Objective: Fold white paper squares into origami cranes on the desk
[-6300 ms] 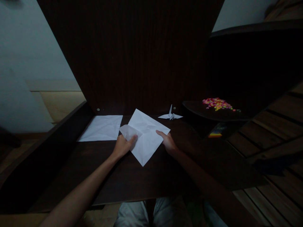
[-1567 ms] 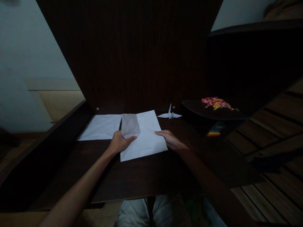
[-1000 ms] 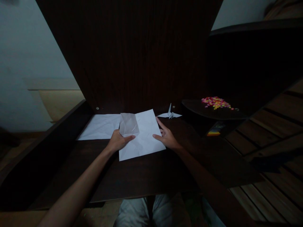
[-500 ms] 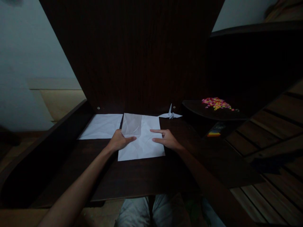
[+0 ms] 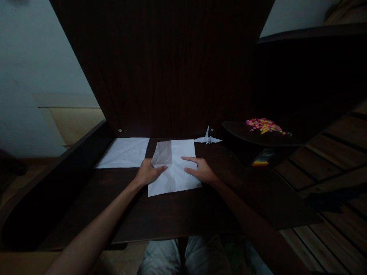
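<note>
Left of centre in the frame, a creased paper [image 5: 123, 153] lies on the dark desk [image 5: 177, 217], while a paper crane [image 5: 208, 140] sits just beyond the upper right corner of the white sheet [image 5: 177, 177], and colourful bits [image 5: 264, 125] cover part of a shelf [image 5: 239, 132] farther right. Mid-frame, this sheet shows faint folds and a greyer upper-left patch. The left hand [image 5: 148, 172] grips its left edge, thumb on top, and the right hand [image 5: 203, 170] spreads thumb and forefinger loosely over its right side

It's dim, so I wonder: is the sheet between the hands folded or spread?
Mostly spread: the sheet shows a broad, creased face. Cannot tell whether its grey quarter is folded.
</note>
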`<action>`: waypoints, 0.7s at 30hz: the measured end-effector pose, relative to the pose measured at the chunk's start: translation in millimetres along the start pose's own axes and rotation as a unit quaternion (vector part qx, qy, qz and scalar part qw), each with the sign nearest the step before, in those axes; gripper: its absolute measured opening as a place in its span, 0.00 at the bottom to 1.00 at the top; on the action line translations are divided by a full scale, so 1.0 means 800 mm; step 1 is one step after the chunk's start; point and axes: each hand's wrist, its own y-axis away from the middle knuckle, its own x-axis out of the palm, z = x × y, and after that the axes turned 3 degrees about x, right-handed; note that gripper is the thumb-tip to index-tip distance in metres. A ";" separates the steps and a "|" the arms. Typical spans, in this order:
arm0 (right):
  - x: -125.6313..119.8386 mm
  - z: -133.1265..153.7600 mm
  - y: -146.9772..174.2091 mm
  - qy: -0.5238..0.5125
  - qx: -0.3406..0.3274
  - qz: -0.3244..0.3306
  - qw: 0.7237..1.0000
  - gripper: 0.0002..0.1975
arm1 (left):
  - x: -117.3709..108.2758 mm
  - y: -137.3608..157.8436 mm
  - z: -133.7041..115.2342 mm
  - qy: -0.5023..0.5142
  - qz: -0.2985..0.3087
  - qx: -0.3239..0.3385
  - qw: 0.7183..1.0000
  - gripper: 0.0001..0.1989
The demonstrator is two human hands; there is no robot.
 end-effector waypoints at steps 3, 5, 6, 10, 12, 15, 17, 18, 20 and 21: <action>-0.001 -0.002 -0.002 0.012 0.008 0.008 1.000 0.23 | 0.002 0.001 0.000 -0.017 0.001 0.014 1.000 0.13; -0.003 -0.002 -0.002 -0.009 0.016 0.023 1.000 0.24 | 0.002 0.001 0.000 -0.014 0.003 0.018 1.000 0.13; -0.004 -0.001 -0.002 -0.032 0.023 0.032 0.999 0.25 | 0.002 0.000 0.001 -0.008 0.002 0.015 1.000 0.13; -0.011 0.008 0.000 -0.185 0.064 0.064 0.979 0.30 | -0.001 -0.003 0.004 0.028 -0.021 -0.006 0.999 0.12; -0.014 0.014 0.002 -0.265 0.100 0.069 0.957 0.30 | -0.003 -0.006 0.005 0.051 -0.040 -0.027 0.998 0.13; -0.018 0.019 0.002 -0.354 0.113 0.042 0.927 0.30 | -0.005 -0.009 0.003 0.093 -0.081 -0.061 0.991 0.16; -0.018 0.020 0.002 -0.398 0.085 0.018 0.913 0.31 | -0.006 -0.009 0.001 0.113 -0.118 -0.079 0.983 0.17; -0.016 0.020 0.002 -0.417 0.067 0.014 0.906 0.32 | -0.006 -0.010 0.000 0.117 -0.135 -0.089 0.980 0.17; -0.010 0.018 0.002 -0.449 0.035 0.023 0.893 0.33 | -0.004 -0.009 -0.002 0.116 -0.160 -0.103 0.975 0.17; -0.006 0.017 0.002 -0.461 0.020 0.028 0.887 0.33 | -0.003 -0.009 -0.002 0.111 -0.167 -0.107 0.974 0.17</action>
